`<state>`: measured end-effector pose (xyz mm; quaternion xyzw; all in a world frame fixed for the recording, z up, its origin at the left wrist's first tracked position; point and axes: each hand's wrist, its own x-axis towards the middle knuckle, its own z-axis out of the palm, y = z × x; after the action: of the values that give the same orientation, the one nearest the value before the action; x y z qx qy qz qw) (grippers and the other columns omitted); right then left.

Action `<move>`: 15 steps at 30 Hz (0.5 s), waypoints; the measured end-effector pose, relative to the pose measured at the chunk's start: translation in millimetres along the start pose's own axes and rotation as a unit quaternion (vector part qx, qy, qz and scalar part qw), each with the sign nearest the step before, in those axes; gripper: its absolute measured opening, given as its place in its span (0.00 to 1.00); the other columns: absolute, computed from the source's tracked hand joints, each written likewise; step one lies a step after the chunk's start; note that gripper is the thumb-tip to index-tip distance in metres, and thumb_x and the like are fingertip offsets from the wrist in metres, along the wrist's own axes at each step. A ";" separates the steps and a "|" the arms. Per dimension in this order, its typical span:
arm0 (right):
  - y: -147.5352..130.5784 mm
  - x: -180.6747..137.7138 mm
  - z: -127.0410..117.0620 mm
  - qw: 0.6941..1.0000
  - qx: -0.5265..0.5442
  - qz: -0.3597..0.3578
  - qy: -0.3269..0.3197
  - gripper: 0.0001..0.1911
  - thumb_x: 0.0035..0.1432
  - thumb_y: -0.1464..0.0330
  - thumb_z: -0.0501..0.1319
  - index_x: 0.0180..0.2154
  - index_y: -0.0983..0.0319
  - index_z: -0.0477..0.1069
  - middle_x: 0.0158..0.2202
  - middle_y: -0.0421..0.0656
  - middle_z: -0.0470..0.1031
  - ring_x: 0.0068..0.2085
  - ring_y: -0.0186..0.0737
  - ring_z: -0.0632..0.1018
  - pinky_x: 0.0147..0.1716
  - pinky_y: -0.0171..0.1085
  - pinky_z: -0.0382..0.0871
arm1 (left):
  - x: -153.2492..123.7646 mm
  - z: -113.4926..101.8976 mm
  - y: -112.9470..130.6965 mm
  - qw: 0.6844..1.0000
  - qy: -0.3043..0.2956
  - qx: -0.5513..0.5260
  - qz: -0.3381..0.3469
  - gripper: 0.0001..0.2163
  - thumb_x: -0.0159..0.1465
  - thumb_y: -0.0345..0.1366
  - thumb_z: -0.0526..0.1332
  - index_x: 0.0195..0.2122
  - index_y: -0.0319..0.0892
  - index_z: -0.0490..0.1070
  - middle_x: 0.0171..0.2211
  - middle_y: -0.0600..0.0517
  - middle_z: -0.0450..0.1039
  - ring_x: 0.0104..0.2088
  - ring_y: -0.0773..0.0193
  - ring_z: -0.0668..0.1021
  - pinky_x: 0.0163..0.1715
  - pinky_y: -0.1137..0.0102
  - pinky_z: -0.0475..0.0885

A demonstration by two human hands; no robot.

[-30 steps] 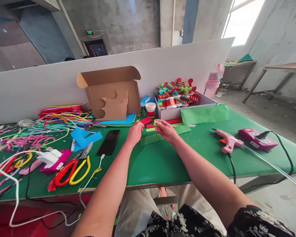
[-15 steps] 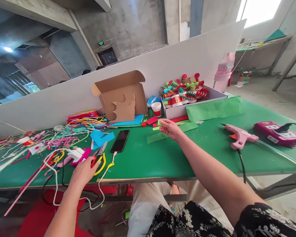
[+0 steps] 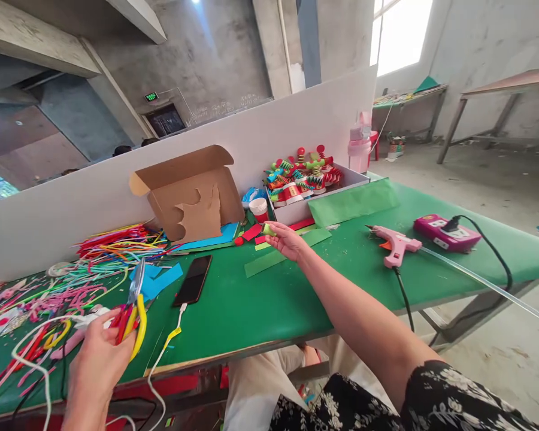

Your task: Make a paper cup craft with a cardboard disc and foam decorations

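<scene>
My left hand (image 3: 99, 353) is closed around the red and yellow handles of a pair of scissors (image 3: 137, 284), whose blades point up and away from me. Between the fingertips of my right hand (image 3: 288, 242) is a small light-green roll (image 3: 268, 229), perhaps of paper; its near end is covered by the fingers. Below that hand a green paper strip (image 3: 265, 263) lies on the table. Blue paper pieces (image 3: 161, 281) are just beyond the scissors, and a phone (image 3: 194, 281) with a white cable rests to their right.
At the back stand an open cardboard box (image 3: 193, 179), paper cups (image 3: 259, 209) and a tray (image 3: 291, 211) of colourful paper figures. A pink glue gun (image 3: 397, 242) and purple power strip (image 3: 447, 232) lie right. Pipe cleaners (image 3: 117, 242) and cables crowd the left.
My left hand has taken up the scissors, and their blades now point more upward. The right hand still holds the green roll. The view has swung to the right.
</scene>
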<state>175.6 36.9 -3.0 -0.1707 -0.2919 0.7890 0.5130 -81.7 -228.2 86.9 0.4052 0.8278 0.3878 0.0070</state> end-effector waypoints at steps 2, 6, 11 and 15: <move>-3.1 2.0 -3.6 0.999 0.003 -0.031 0.009 0.08 0.53 0.74 0.68 0.37 0.63 0.76 0.28 0.40 0.80 0.25 0.29 0.78 0.31 0.29 0.77 | 19.2 33.4 -1.4 0.979 -0.052 -0.199 0.001 0.25 0.45 0.43 0.68 0.45 0.47 0.65 0.21 0.59 0.70 0.20 0.65 0.74 0.19 0.74 0.68; -10.7 3.4 -10.0 0.996 -0.017 -0.084 0.024 0.13 0.47 0.72 0.72 0.37 0.62 0.77 0.27 0.39 0.80 0.25 0.29 0.77 0.29 0.30 0.77 | 46.0 113.4 29.6 0.943 -0.237 -0.226 0.064 0.24 0.48 0.45 0.67 0.44 0.43 0.66 0.16 0.64 0.61 0.12 0.72 0.63 0.12 0.77 0.58; -16.6 4.8 -16.7 0.988 -0.019 -0.146 0.042 0.20 0.39 0.67 0.76 0.37 0.61 0.77 0.28 0.38 0.79 0.27 0.31 0.77 0.32 0.32 0.77 | 46.6 191.2 97.2 0.933 -0.238 -0.112 0.247 0.16 0.63 0.36 0.54 0.52 0.43 0.61 0.25 0.57 0.70 0.22 0.65 0.76 0.20 0.74 0.66; -21.5 7.1 -23.8 0.982 -0.023 -0.174 0.065 0.19 0.40 0.66 0.75 0.37 0.60 0.76 0.28 0.37 0.78 0.27 0.31 0.76 0.31 0.33 0.76 | 43.2 216.6 112.5 0.912 -0.207 0.086 0.343 0.16 0.65 0.31 0.52 0.54 0.41 0.58 0.35 0.48 0.76 0.31 0.59 0.80 0.27 0.70 0.70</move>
<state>201.4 56.7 -7.5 -0.1799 -0.3015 0.6683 0.6559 34.8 -19.5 21.4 0.7348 0.6477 0.2013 0.0102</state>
